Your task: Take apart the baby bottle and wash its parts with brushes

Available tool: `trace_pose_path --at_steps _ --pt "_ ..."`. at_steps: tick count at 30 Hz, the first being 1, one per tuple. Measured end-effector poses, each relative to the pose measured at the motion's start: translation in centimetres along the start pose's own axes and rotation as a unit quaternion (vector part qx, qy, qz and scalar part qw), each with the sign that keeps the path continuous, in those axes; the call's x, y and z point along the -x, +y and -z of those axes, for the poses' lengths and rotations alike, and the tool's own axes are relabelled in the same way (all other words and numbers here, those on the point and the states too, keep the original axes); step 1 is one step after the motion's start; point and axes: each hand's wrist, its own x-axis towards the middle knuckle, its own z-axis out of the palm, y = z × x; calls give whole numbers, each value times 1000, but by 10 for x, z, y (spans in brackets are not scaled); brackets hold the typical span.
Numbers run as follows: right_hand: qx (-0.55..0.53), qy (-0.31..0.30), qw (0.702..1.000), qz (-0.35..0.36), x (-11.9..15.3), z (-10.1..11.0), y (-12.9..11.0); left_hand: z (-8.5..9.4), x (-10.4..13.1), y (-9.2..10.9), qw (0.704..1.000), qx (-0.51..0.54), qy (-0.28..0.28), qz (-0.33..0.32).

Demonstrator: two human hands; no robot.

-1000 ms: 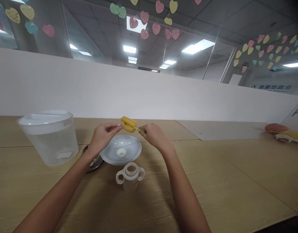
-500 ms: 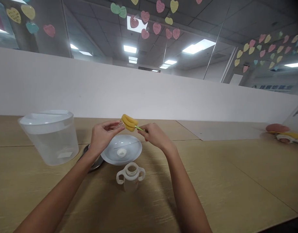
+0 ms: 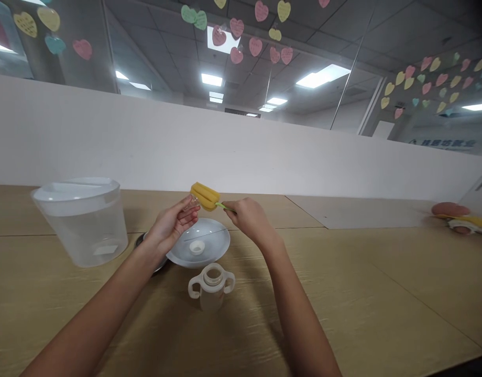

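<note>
the right hand (image 3: 251, 220) grips a yellow sponge brush (image 3: 206, 197) by its green handle (image 3: 226, 207); left of that grip, the left hand (image 3: 172, 228) pinches clear plastic (image 3: 191, 203) beside the sponge, apparently handling both together, which calls for a steady handle.

The green handle (image 3: 222, 206) is partly hidden by the right fingers (image 3: 230, 204); the clear item (image 3: 193, 202) in the left fingers (image 3: 182, 203) cannot be identified. A dark dish (image 3: 161, 266) is largely covered by the left forearm (image 3: 115, 301). Far-right objects (image 3: 451, 209) are blurred and cut off.
</note>
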Motion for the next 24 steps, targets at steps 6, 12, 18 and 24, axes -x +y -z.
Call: trace_pose_path --at_steps 6,12,18,24 --pt "28 -9 1000 3 -1 0 2 0 -1 3 996 38 -18 82" --pt "29 -11 1000 2 0 1 1 2 -2 5 992 56 -13 109" --pt "-9 2 1000 4 0 1 2 0 0 6 993 53 -9 102" --pt "-69 -6 998 -5 1 4 3 5 -3 6 998 -32 -37 44"
